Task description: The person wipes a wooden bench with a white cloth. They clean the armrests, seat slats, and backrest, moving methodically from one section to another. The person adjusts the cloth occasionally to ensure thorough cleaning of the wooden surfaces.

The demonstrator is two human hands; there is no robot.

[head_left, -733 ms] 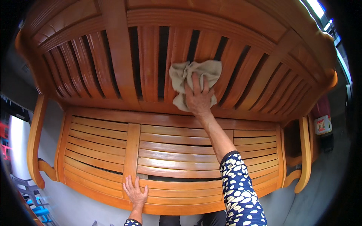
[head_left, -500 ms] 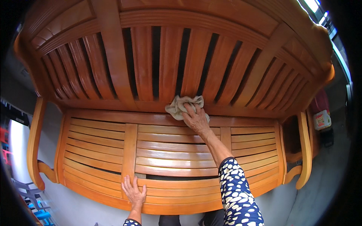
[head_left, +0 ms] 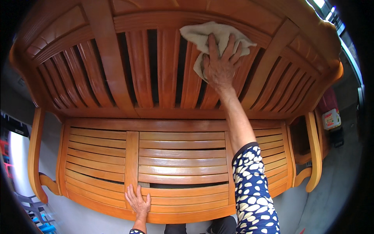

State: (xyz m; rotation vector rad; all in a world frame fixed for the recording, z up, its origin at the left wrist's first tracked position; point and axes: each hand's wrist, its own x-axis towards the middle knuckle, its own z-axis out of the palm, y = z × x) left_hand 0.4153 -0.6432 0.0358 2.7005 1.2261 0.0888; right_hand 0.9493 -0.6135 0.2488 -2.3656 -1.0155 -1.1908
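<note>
A pale, wrinkled cloth (head_left: 218, 33) lies against the upper slats of a varnished wooden bench's backrest (head_left: 139, 70). Pressing it there is my right hand (head_left: 221, 70), its arm stretched up in a dark blue sleeve with cream spots. The fingers are spread over the cloth and hold it to the wood; part of the cloth is hidden beneath them. Down at the seat's front edge, my left hand (head_left: 138, 201) rests open and flat on the slatted bench seat (head_left: 183, 154), with nothing in it.
Curved armrests (head_left: 36, 156) bound the bench at both ends. A white container with a red label (head_left: 332, 119) stands beyond the right armrest, near a dark red item. Gaps run between the slats. Blue and grey plastic stools (head_left: 43, 218) are at the lower left.
My right hand has moved the cloth up and to the right, from the base of the backrest to its upper slats. The cloth is more spread out. My left hand has stayed put.
</note>
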